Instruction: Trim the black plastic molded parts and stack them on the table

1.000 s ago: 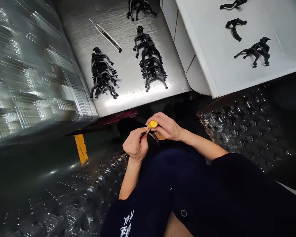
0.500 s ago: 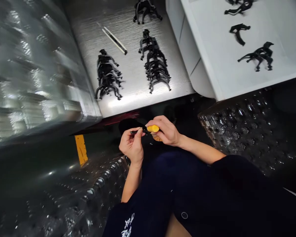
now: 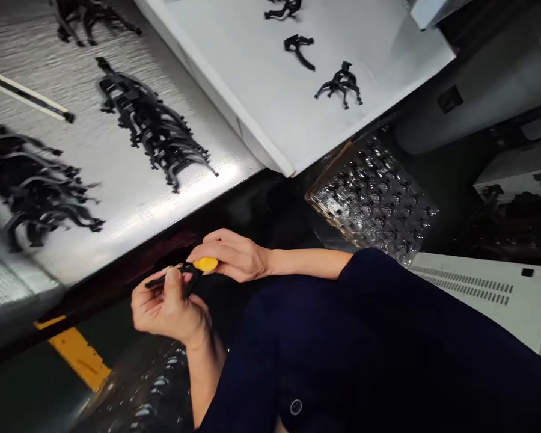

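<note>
Below the table edge, my left hand [image 3: 171,310] pinches a small black plastic part [image 3: 155,281] between thumb and fingers. My right hand [image 3: 237,255] is closed around a yellow-handled tool [image 3: 205,264], close against the part's right end. The tool's working tip is hidden by the fingers and dark background. On the metal table [image 3: 130,240] above them lies a nested row of black branched plastic parts [image 3: 151,129]. A second group of these parts [image 3: 36,186] sits to the left, partly blurred.
A pale strip-like object [image 3: 27,93] lies on the metal table. To the right, a white surface [image 3: 234,36] bears a few separate black parts [image 3: 338,84]. Clear dimpled plastic trays [image 3: 374,198] are stacked below it. A yellow bar [image 3: 81,358] is at lower left.
The view has swung to the right, so table and hands appear further left, and a white vented cabinet shows at right. Both hands keep their hold on part and tool.
</note>
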A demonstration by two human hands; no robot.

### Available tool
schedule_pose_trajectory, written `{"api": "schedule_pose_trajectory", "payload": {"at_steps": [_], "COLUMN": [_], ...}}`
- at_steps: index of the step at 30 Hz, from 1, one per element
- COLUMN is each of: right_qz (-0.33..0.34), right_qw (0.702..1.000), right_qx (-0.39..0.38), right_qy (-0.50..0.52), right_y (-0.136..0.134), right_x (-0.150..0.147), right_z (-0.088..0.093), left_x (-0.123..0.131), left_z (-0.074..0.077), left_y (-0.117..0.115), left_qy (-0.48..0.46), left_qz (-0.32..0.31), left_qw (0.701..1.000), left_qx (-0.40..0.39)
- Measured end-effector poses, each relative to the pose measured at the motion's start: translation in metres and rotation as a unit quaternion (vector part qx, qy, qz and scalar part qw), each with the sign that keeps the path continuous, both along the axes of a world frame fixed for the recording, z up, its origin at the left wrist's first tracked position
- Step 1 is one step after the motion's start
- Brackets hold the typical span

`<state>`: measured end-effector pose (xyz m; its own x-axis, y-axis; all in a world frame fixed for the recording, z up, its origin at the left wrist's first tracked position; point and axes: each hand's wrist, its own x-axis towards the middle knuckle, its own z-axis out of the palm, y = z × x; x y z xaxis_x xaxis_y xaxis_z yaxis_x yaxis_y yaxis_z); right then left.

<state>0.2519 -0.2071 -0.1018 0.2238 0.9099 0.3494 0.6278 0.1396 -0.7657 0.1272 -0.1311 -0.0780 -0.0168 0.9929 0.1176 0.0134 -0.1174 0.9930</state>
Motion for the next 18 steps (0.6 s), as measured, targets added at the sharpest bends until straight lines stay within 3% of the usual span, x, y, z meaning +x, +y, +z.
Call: {"api": "schedule_pose_trajectory", "payload": {"at_steps": [5, 9, 14, 18], "right_qz": [-0.075, -0.032, -0.073, -0.030], "right_qw": [0.993, 0.987, 0.988, 0.985], "right_qx": [0.083, 0.155, 0.135, 0.168], "right_qy": [0.047, 0.029, 0.006, -0.001], "right_y": [-0.004, -0.004, -0.002, -0.002], "right_x": [0.004, 0.003, -0.001, -0.001], "right_z": [0.001, -0.002, -0.002, 0.002], "left_x": [-0.004, -0.009, -0.014, -0.015], "left_z": [-0.001, -0.006, -0.010, -0.007], "left_y": [-0.004, -0.004, -0.004, -0.007], "left_qy": [0.016, -0.004, -0.069, -0.080], "left_qz": [-0.001, -0.018, -0.037, -0.031], "left_qw": [0.998, 0.996, 0.984, 0.987], "left_qx": [-0.054, -0.093, -0.160, -0.134]}}
